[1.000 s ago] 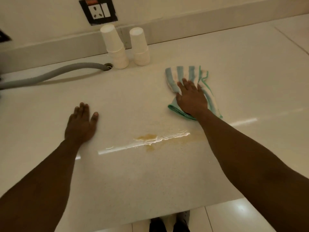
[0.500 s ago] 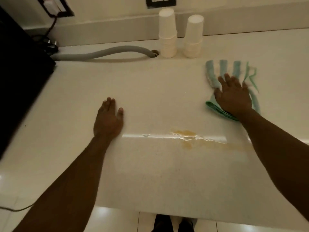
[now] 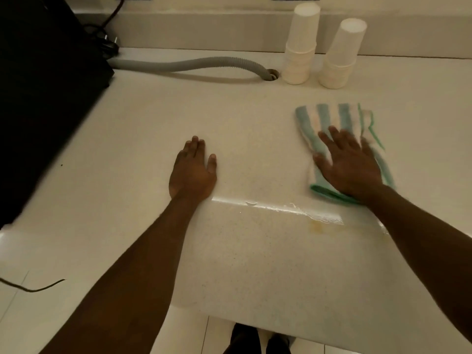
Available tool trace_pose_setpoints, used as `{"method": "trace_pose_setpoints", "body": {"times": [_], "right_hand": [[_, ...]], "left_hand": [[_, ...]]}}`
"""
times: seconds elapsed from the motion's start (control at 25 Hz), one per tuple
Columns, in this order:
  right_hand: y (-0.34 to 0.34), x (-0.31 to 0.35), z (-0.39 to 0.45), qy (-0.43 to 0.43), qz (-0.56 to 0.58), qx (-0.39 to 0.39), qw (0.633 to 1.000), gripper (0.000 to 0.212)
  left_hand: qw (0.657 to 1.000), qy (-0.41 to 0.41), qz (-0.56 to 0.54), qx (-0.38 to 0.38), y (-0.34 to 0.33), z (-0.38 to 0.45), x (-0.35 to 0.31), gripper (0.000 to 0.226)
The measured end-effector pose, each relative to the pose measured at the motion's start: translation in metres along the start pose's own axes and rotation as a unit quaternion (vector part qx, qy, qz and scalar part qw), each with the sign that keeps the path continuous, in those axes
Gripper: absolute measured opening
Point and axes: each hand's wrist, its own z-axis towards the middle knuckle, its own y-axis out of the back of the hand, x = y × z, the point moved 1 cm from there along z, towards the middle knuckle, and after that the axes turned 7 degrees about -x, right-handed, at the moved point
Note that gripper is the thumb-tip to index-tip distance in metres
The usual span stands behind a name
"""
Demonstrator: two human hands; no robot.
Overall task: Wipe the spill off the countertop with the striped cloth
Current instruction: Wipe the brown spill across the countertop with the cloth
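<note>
A striped cloth [image 3: 321, 118], white with blue-green bands and a green hem, lies flat on the pale countertop [image 3: 153, 129] at the right. My right hand [image 3: 350, 164] presses down on it with fingers spread, palm flat, covering its near half. A yellowish-brown spill [image 3: 319, 224] with a glossy wet streak sits just in front of the cloth, toward me, partly under my right forearm. My left hand [image 3: 192, 169] rests flat on the bare counter to the left of the spill, holding nothing.
Two stacks of upturned white paper cups [image 3: 300, 47] [image 3: 341, 57] stand by the back wall. A grey corrugated hose [image 3: 184, 65] runs into a hole in the counter. A large black appliance [image 3: 38, 98] fills the left side. The counter's front edge is near my feet.
The view has swung left, so everything sits further right in the frame. My right hand's fingers have spread wider on the cloth. My left hand stays flat on the counter.
</note>
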Motion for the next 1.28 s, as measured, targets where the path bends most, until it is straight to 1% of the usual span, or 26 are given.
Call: {"method": "trace_pose_setpoints", "body": {"times": [0.04, 0.08, 0.12, 0.2, 0.32, 0.4, 0.48, 0.52, 0.56, 0.6, 0.64, 0.72, 0.76, 0.8, 0.84, 0.92, 1.0, 1.08, 1.16, 1.2, 1.24, 1.28], "right_hand": [[-0.003, 0.011, 0.019, -0.029, -0.007, -0.004, 1.0, 0.068], [-0.008, 0.029, 0.037, -0.041, -0.011, -0.006, 0.999, 0.068], [-0.013, 0.05, 0.051, -0.04, -0.008, -0.002, 0.999, 0.068], [-0.022, 0.088, 0.069, -0.008, 0.001, 0.01, 1.0, 0.068], [-0.025, 0.129, 0.067, 0.067, -0.004, 0.033, 0.997, 0.064], [-0.023, 0.138, 0.046, 0.148, 0.004, 0.038, 0.988, 0.06], [-0.017, 0.127, 0.013, 0.255, 0.024, 0.048, 0.966, 0.057], [-0.014, 0.113, -0.002, 0.295, 0.035, 0.057, 0.953, 0.057], [-0.01, 0.095, -0.009, 0.312, 0.043, 0.06, 0.947, 0.058], [-0.007, 0.074, -0.007, 0.304, 0.043, 0.052, 0.95, 0.058], [-0.006, 0.056, 0.002, 0.268, 0.039, 0.036, 0.962, 0.056], [-0.006, 0.037, 0.028, 0.142, 0.025, 0.015, 0.989, 0.052], [-0.009, 0.043, 0.039, 0.09, 0.021, 0.013, 0.996, 0.052], [-0.012, 0.057, 0.047, 0.066, 0.02, 0.015, 0.998, 0.052], [-0.015, 0.079, 0.051, 0.07, 0.024, 0.019, 0.997, 0.053], [-0.019, 0.122, 0.04, 0.132, 0.035, 0.033, 0.99, 0.054], [-0.022, 0.143, 0.012, 0.229, 0.038, 0.044, 0.972, 0.054], [-0.017, 0.131, -0.022, 0.34, 0.045, 0.064, 0.937, 0.054], [-0.011, 0.103, -0.047, 0.418, 0.065, 0.093, 0.901, 0.057], [-0.009, 0.087, -0.045, 0.423, 0.071, 0.094, 0.899, 0.059], [-0.008, 0.072, -0.034, 0.4, 0.072, 0.085, 0.91, 0.061], [-0.007, 0.062, -0.017, 0.354, 0.068, 0.07, 0.93, 0.06]], "left_hand": [[1.0, 0.004, 0.002, -0.002, 0.001, 0.0, -0.001, 0.061], [1.0, 0.005, 0.001, -0.007, 0.002, -0.001, -0.001, 0.06], [1.0, 0.004, -0.001, -0.012, 0.003, -0.001, -0.002, 0.059], [1.0, 0.002, -0.014, -0.017, 0.004, -0.001, -0.004, 0.057], [0.999, 0.004, -0.042, -0.026, 0.006, -0.002, -0.004, 0.055], [0.996, 0.004, -0.075, -0.037, 0.009, -0.003, -0.003, 0.053], [0.99, -0.002, -0.133, -0.044, 0.015, -0.008, 0.001, 0.05], [0.987, -0.013, -0.155, -0.043, 0.018, -0.012, 0.003, 0.049], [0.986, -0.027, -0.159, -0.036, 0.02, -0.018, 0.006, 0.05], [0.989, -0.038, -0.14, -0.025, 0.02, -0.025, 0.01, 0.051], [0.993, -0.044, -0.106, -0.014, 0.02, -0.033, 0.015, 0.053], [0.999, -0.038, -0.038, 0.0, 0.018, -0.051, 0.024, 0.056], [0.999, -0.026, -0.023, -0.003, 0.019, -0.058, 0.026, 0.057], [1.0, -0.013, -0.021, -0.015, 0.02, -0.062, 0.026, 0.058], [0.999, -0.002, -0.029, -0.034, 0.022, -0.064, 0.024, 0.059], [0.996, 0.01, -0.057, -0.07, 0.026, -0.064, 0.021, 0.06], [0.99, 0.023, -0.102, -0.096, 0.029, -0.065, 0.022, 0.06], [0.979, 0.056, -0.157, -0.121, 0.032, -0.069, 0.026, 0.059], [0.971, 0.094, -0.178, -0.13, 0.033, -0.07, 0.027, 0.057], [0.973, 0.1, -0.164, -0.126, 0.032, -0.069, 0.026, 0.056], [0.979, 0.096, -0.137, -0.116, 0.031, -0.069, 0.024, 0.057], [0.985, 0.087, -0.107, -0.102, 0.03, -0.069, 0.022, 0.057]]}}
